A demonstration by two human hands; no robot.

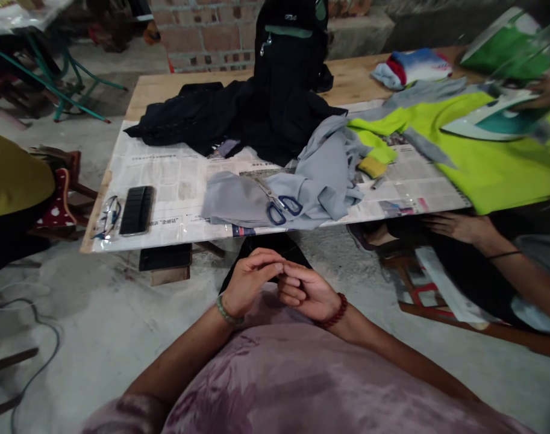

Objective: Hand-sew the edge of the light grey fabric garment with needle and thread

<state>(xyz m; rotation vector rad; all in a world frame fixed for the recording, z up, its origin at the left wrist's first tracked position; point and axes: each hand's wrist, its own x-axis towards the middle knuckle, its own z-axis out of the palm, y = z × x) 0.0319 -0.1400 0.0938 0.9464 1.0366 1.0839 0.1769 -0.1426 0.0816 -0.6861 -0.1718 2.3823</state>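
Observation:
My left hand [251,280] and my right hand [309,292] meet in front of my lap, below the table edge. Thumbs and fingertips press together in a pinch; whatever may lie between them is hidden or too small to name. The right hand's fingers curl inward. Just beyond, at the table's near edge, lies a grey cloth [238,196]. On top of it rest scissors [281,204] with dark blue handles. Behind that spreads a black garment [197,117].
Newspaper [179,181] covers the wooden table. A black phone [137,210] and glasses [107,216] lie at left; a black backpack [290,54] stands at the back. At right, a co-worker's hand holds an iron [491,120] on a yellow-green garment [482,172].

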